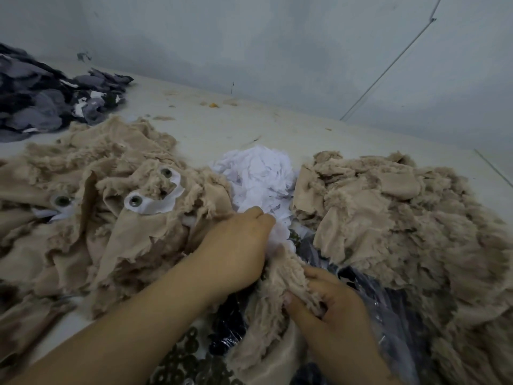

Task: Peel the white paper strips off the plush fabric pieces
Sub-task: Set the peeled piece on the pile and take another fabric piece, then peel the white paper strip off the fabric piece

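- Where the two hands meet low in the middle of the view, a beige plush piece [286, 276] is stretched between them, its long shaggy pile facing up and its lower end trailing toward the bottom edge.
- The right hand [333, 298] has its fingers and thumb curled into the pile, gripping the piece from the right side.
- The left hand [238, 245] lies knuckles-up with fingers bent; its fingertips close on a white strip [280, 234] at the upper end of the piece, though the exact pinch is hidden under the hand.
- The strip looks thin, crumpled and slightly translucent where it leaves the plush.
- Just beyond the hands sits a paper heap [258, 173], white and crushed, between two beige mounds.
- The left mound [91, 207] shows smooth tan backing, fuzzy edges, white patches, and round metal eyelets [135, 200].
- The right mound [402, 218] is mostly shaggy pile with a few smooth backing flaps.
- Under the hands lies a clear plastic bag [388, 315] over something dark, with small dark rings [183, 357] near the bottom edge.
- A grey-and-navy scrap pile [50, 98] lies at far left on the pale table [236, 123], against a grey wall [277, 37].
- No brand, label or readable writing shows anywhere.
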`<action>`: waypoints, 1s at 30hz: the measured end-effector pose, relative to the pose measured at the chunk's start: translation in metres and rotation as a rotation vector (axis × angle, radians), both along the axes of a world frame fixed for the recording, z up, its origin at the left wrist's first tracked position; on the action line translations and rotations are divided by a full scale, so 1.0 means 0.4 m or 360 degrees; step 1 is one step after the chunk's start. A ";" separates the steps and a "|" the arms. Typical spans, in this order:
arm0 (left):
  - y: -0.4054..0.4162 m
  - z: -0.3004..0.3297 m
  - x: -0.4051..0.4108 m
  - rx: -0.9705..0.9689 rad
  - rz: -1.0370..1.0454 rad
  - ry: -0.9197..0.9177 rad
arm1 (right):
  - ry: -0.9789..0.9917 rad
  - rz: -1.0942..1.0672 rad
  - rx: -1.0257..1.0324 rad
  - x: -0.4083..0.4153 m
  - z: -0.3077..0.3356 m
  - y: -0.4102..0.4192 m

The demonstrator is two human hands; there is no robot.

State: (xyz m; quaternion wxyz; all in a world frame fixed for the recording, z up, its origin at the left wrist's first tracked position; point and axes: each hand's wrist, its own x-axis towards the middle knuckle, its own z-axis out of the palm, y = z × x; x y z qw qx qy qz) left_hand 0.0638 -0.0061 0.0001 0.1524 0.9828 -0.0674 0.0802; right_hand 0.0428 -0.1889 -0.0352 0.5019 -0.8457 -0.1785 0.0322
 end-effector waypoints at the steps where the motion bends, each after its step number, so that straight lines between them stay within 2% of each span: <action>1: -0.006 -0.005 0.013 -0.0066 -0.0028 0.0115 | -0.0030 0.0031 -0.0005 -0.003 0.002 0.000; 3: -0.009 -0.014 0.030 -0.0162 0.0004 0.0189 | -0.0108 0.0092 -0.0036 -0.011 0.007 -0.001; 7: -0.010 -0.024 0.024 -0.0402 0.0112 -0.0083 | -0.0275 0.0104 -0.0111 -0.020 0.005 -0.008; 16: -0.018 -0.012 -0.016 -0.0727 -0.0184 -0.0544 | -0.0705 0.0109 -0.0401 0.013 0.048 0.009; 21: -0.027 -0.009 -0.019 -0.0715 -0.0150 -0.0667 | -0.0707 0.0103 -0.0352 0.022 0.041 0.013; 30: -0.018 -0.025 -0.011 -0.0840 0.0200 -0.0749 | -0.0618 0.0088 -0.0478 0.024 0.027 -0.003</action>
